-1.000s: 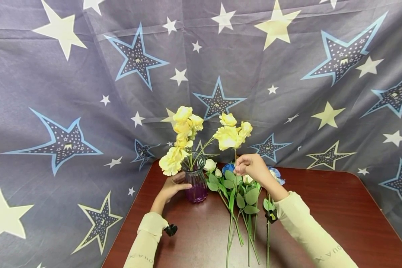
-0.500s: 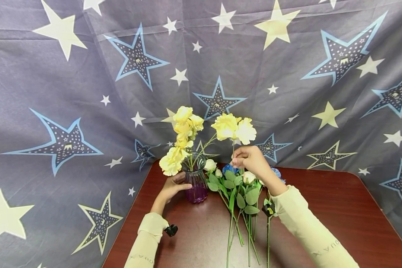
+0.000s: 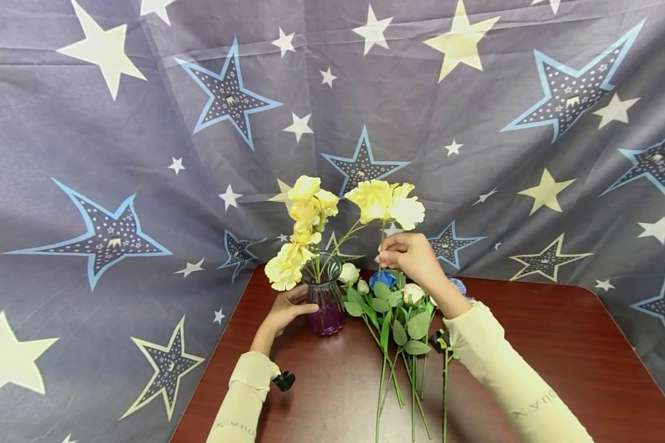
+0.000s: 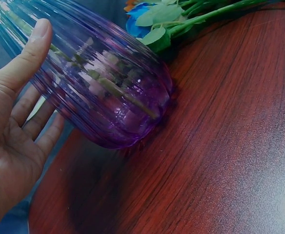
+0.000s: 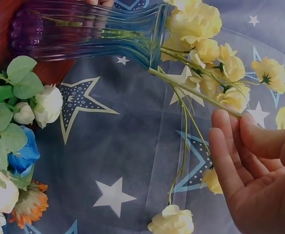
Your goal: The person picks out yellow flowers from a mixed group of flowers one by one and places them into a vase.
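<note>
A ribbed glass vase (image 3: 326,317), purple at its base and bluish-clear above, stands upright on the table. My left hand (image 3: 285,311) holds its left side, thumb (image 4: 37,41) in front and fingers behind. Yellow flowers (image 3: 303,212) rise from its mouth. My right hand (image 3: 412,255) pinches the stem (image 5: 203,95) of another yellow artificial flower (image 3: 372,200) between thumb and fingertips, right of the vase. In the right wrist view, that stem's lower end lies at the vase rim (image 5: 159,36); whether it is inside or outside I cannot tell. Thin side branches with yellow blooms hang from it.
White roses (image 3: 412,294), a blue rose (image 3: 383,279) and green leaves (image 3: 417,326) lie in a pile right of the vase, their long stems pointing toward me. An orange flower (image 5: 30,204) is among them. A starry grey cloth (image 3: 399,111) hangs behind the reddish-brown table (image 3: 554,363).
My right hand has moved up and left, lifting the yellow flower's stem, and the blooms have turned a little. My left hand stays at the vase.
</note>
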The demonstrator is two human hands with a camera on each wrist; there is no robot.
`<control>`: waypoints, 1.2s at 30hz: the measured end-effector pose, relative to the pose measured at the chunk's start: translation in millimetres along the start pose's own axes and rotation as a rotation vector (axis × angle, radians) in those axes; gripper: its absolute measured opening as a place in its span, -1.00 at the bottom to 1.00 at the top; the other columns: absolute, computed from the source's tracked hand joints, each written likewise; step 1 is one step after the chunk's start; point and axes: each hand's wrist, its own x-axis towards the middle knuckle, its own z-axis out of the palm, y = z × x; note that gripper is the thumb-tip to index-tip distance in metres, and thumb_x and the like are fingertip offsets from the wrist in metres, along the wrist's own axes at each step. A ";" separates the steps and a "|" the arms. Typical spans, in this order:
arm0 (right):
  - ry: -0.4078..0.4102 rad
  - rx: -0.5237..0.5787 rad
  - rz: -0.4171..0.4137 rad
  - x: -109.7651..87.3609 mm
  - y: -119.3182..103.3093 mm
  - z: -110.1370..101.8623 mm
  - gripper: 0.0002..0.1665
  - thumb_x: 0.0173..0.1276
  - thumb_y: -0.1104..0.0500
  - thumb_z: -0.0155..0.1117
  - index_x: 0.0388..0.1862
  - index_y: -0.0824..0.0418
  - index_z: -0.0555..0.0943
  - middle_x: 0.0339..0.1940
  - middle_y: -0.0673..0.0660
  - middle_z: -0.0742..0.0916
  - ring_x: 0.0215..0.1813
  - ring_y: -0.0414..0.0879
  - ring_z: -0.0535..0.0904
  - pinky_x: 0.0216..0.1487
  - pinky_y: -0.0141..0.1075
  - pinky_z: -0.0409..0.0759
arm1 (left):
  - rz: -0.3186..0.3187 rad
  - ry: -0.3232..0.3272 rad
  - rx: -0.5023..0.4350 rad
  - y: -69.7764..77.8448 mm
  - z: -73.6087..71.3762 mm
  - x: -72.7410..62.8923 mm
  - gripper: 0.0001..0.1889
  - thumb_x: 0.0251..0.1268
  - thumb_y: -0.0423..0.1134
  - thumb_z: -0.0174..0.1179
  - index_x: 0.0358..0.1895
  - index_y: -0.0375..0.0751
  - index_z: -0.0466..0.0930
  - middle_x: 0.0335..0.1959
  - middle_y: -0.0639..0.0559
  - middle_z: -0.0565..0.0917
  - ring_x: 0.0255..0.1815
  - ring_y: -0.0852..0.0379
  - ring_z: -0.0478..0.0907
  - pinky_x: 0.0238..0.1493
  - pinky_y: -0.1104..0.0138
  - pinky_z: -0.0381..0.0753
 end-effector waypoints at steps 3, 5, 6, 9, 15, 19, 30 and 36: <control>0.012 -0.006 -0.030 2.1 -0.7 2.1 -0.86 0.40 0.39 0.32 -0.16 0.50 0.69 -0.26 0.42 0.81 -0.28 0.08 0.80 -0.28 -0.38 0.77 | -0.004 0.002 0.003 -0.1 0.1 -0.5 -0.21 0.11 -0.35 0.52 0.45 -0.38 0.39 0.38 -0.37 0.51 0.45 -0.26 0.44 0.41 0.05 0.52; 0.013 -0.008 -0.050 3.2 -1.9 3.6 -0.85 0.41 0.39 0.31 -0.15 0.50 0.69 -0.25 0.42 0.81 -0.27 0.09 0.80 -0.27 -0.39 0.77 | -0.008 0.003 0.001 0.3 0.4 -1.1 -0.21 0.11 -0.35 0.52 0.45 -0.38 0.39 0.38 -0.37 0.51 0.45 -0.26 0.44 0.41 0.04 0.52; 0.013 -0.006 -0.058 3.6 -2.6 4.5 -0.85 0.41 0.39 0.31 -0.14 0.51 0.68 -0.25 0.42 0.81 -0.29 0.04 0.80 -0.27 -0.39 0.77 | -0.011 0.004 0.000 0.7 0.4 -1.5 -0.21 0.11 -0.35 0.52 0.45 -0.36 0.40 0.38 -0.36 0.51 0.45 -0.25 0.44 0.41 0.04 0.52; 0.011 0.009 -0.073 4.5 -6.0 8.2 -0.86 0.40 0.42 0.29 -0.13 0.52 0.67 -0.24 0.44 0.80 -0.37 -0.14 0.77 -0.27 -0.38 0.77 | -0.010 0.001 0.001 0.8 0.1 -1.7 -0.21 0.12 -0.35 0.51 0.45 -0.36 0.39 0.39 -0.36 0.51 0.46 -0.25 0.43 0.42 0.04 0.51; 0.011 0.021 -0.075 4.8 -12.4 15.2 -0.86 0.39 0.44 0.29 -0.13 0.49 0.70 -0.22 0.43 0.80 -0.27 0.11 0.80 -0.26 -0.36 0.77 | -0.015 0.008 -0.007 -0.8 -1.0 -1.0 -0.20 0.10 -0.37 0.52 0.45 -0.37 0.39 0.39 -0.36 0.51 0.45 -0.24 0.44 0.41 0.05 0.52; 0.010 0.011 -0.072 5.2 -15.0 17.8 -0.87 0.40 0.43 0.29 -0.13 0.48 0.70 -0.23 0.42 0.81 -0.18 0.29 0.77 -0.24 -0.36 0.77 | -0.023 0.010 -0.011 -0.3 -0.9 -1.5 -0.20 0.09 -0.37 0.52 0.45 -0.36 0.40 0.39 -0.35 0.51 0.45 -0.24 0.44 0.42 0.03 0.51; 0.016 0.047 -0.067 13.4 -22.9 23.6 -0.86 0.42 0.42 0.28 -0.11 0.48 0.69 -0.18 0.43 0.80 -0.15 0.27 0.77 -0.20 -0.35 0.77 | -0.028 0.002 -0.011 -3.6 -1.6 2.6 -0.16 0.10 -0.33 0.53 0.47 -0.38 0.35 0.41 -0.36 0.49 0.45 -0.25 0.44 0.41 0.06 0.53; 0.035 0.043 -0.109 19.0 -24.6 27.1 -0.87 0.41 0.41 0.29 -0.14 0.46 0.71 -0.19 0.40 0.81 -0.17 0.21 0.79 -0.19 -0.33 0.79 | -0.037 -0.007 -0.015 -3.0 -1.7 2.0 -0.17 0.13 -0.37 0.50 0.49 -0.38 0.32 0.43 -0.37 0.45 0.46 -0.26 0.42 0.44 0.02 0.48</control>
